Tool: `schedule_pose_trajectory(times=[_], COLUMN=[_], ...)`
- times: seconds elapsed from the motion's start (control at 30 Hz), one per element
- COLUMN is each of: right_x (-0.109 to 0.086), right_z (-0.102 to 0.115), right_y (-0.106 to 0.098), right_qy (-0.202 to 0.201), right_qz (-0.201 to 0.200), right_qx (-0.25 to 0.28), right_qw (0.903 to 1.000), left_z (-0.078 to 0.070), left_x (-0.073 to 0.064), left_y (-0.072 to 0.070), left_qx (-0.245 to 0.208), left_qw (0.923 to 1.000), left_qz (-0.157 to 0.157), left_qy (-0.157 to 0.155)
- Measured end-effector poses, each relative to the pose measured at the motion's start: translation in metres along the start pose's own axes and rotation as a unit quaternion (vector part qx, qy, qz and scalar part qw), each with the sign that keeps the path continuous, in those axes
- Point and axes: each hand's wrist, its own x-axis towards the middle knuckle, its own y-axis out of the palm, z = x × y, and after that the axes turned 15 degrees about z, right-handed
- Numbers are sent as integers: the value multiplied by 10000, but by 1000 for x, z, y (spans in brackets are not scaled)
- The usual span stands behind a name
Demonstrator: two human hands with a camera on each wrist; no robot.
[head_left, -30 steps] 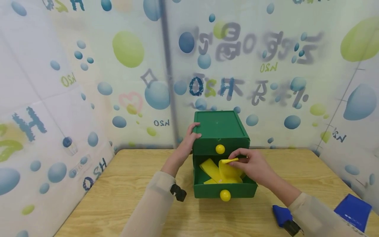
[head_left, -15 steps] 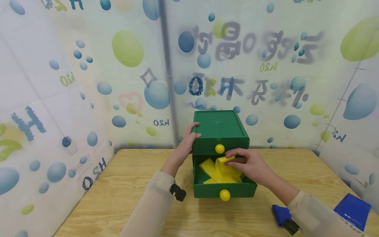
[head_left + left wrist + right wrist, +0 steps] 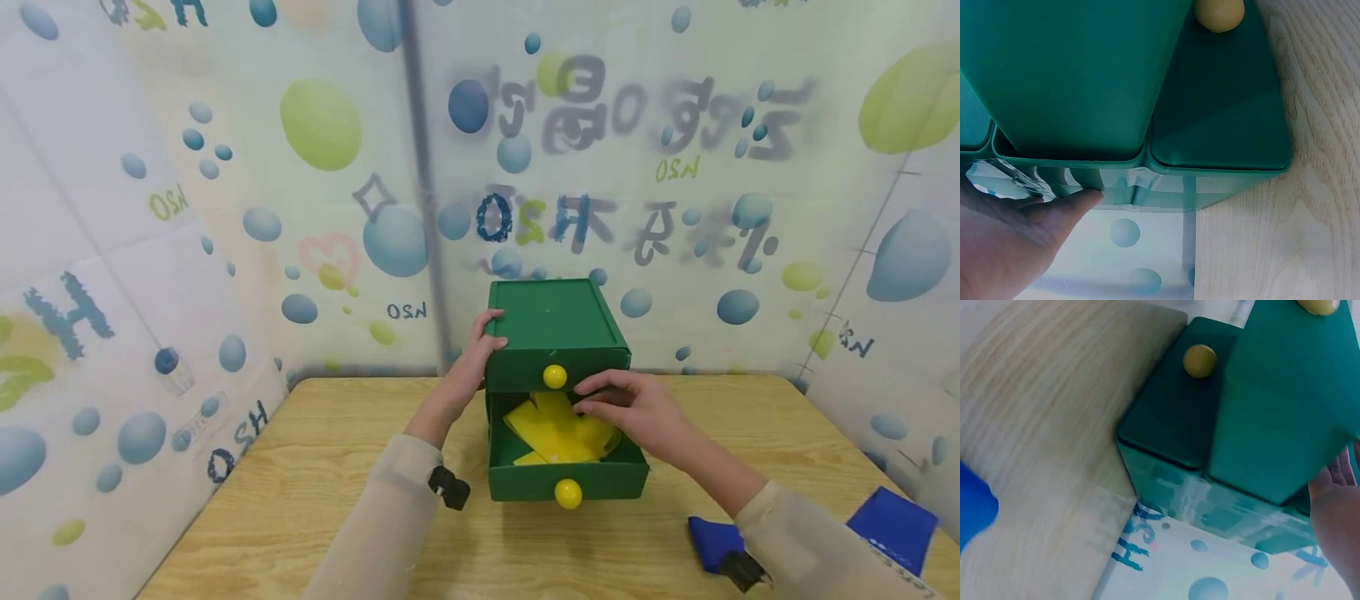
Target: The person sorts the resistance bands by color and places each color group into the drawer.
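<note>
Strips (image 3: 543, 429) sit in the pulled-out drawer (image 3: 525, 482), just left of and below our right hand (image 3: 637, 412); that's the nearer hand. Clearest strip runs slantwise, from far left toward us. Right thumb and forefinger stand apart; we can't tell if they touch the strips. Our left hand (image 3: 471, 354) holds the cabinet (image 3: 555, 317) by its top edge. Strips: yellow, flat, look floppy, overlapping. Cabinet: smooth green, plastic-looking, boxy, clear tape (image 3: 1188, 497) on its side. Knobs (image 3: 555, 377): round, yellow. Table (image 3: 300, 475) underneath: woodgrain.
</note>
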Motion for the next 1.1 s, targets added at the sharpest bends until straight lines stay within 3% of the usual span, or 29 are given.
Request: schedule_pose_trajectory(times=[0.13,0.43,0.6,0.8,0.93,1.1], right_x=[-8,-41,-65,-93,-110,-123], right_z=[5,5,0,-14,-26,-44], right_y=[-13,-52,-77,-104,-110,-104], right_qy=[-99,259,636,1134,1328,1418], right_qz=[-133,-211,-169,-265,-59,588], right_qx=[-287,-783,-1001,-1488,-1634,-1356], right_qw=[9995,9964,9928,9820,9776,9788], left_z=[1,-2,-3,-1,-1,-1], left_x=[1,-1,-2,-2,-2,1], left_y=[0,2,2,0,0,1], left_qx=[-7,-46,-62,-119,-138,-159], left_qw=[10000,10000,10000,9999,9998,9998], left_qz=[23,31,39,17,-4,-12], left_qy=[18,-40,-33,-77,-112,-106])
